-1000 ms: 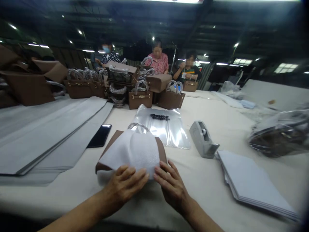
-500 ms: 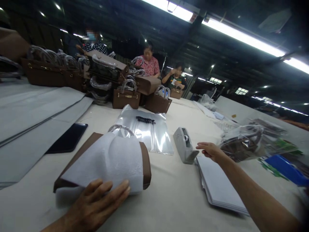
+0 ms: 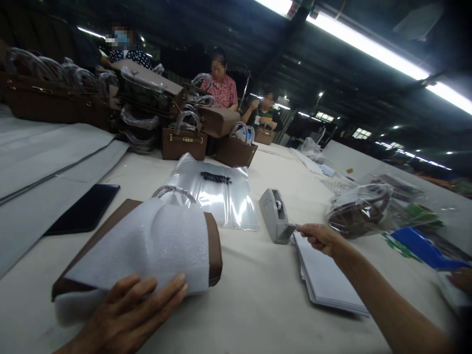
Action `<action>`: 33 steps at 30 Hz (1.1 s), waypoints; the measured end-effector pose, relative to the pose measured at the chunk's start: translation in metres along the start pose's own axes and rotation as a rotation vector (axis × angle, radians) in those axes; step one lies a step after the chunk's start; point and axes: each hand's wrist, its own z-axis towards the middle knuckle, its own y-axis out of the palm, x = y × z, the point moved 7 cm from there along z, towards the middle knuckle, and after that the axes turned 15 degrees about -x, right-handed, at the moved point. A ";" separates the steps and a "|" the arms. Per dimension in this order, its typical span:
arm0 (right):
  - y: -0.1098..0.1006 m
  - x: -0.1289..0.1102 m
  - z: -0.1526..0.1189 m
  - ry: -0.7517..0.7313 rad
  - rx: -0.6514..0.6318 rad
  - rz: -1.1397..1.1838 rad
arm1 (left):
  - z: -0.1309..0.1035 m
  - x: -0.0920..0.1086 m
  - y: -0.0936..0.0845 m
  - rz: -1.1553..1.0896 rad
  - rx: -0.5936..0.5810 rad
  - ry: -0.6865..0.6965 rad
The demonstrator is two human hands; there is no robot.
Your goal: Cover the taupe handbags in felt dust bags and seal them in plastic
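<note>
Currently the left hand (image 3: pixel 125 314) lies flat, fingers spread, pressing the white foam sheet (image 3: pixel 155 246) down onto the brown handbag (image 3: pixel 216 248), which lies on its side on the near part of the table (image 3: pixel 258 305). It grips nothing, only holds the sheet in place. The right hand (image 3: pixel 319 237) is out at the grey tape dispenser (image 3: pixel 275 221), thumb and forefinger pinched at its cutter end; probably on the tape tail, but the strip itself is too small to make out.

Progress, as a judgement: the foam is draped over the bag's upper face and folded past the near edge, so covering looks done. No tape is visible on the foam, and the bag's right end and its wrapped handle (image 3: pixel 173 191) are exposed, so fixing the wrap is left.

Surroundings: just beyond the bag lies a clear plastic bag (image 3: pixel 221 196) with a dark beaded strip in it. A black phone (image 3: pixel 84 214) sits left of the bag, beside long grey sheets (image 3: pixel 44 157). A stack of white sheets (image 3: pixel 324 275) lies under the right forearm. More brown handbags (image 3: pixel 184 142) are piled at the far end (handles wrapped in film), where three other people sit working. The room is a dim workshop hall with tube lights overhead.
</note>
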 end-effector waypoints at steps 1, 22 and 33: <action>0.002 0.012 -0.001 -0.003 0.034 -0.006 | 0.001 0.000 0.000 0.014 -0.009 0.009; 0.304 0.017 -0.119 -0.233 -0.414 0.287 | 0.007 0.013 -0.010 0.213 -0.248 0.151; 0.302 0.025 -0.136 -0.322 -0.280 0.367 | 0.022 0.018 -0.007 0.200 -0.450 0.267</action>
